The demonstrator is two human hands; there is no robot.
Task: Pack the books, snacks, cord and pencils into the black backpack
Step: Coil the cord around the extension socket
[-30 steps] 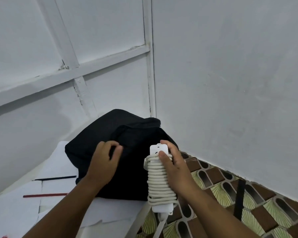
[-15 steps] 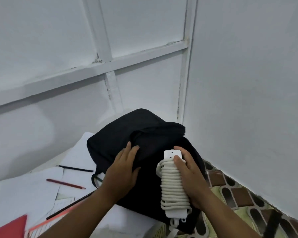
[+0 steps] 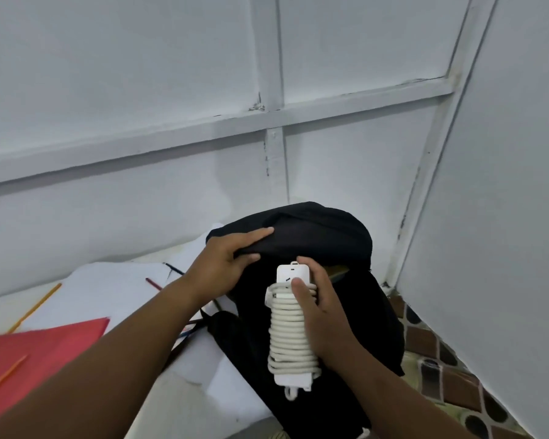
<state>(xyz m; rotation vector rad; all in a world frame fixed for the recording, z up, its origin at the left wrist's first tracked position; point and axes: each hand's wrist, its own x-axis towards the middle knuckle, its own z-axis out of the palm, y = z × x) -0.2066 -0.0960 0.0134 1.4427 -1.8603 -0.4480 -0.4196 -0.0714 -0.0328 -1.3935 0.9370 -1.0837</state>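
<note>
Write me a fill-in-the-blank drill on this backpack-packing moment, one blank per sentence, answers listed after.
1. The right hand grips a white power strip with its ____ wound around it.
2. The left hand lifts the flap of the ____ backpack.
3. At the lower left lies a ____ folder.
4. An orange pencil lies on the ____ paper.

Answers: cord; black; red; white

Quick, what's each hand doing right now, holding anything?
Left hand: grips the top flap of the black backpack.
Right hand: holds the white power strip with its cord wound round it.
</note>
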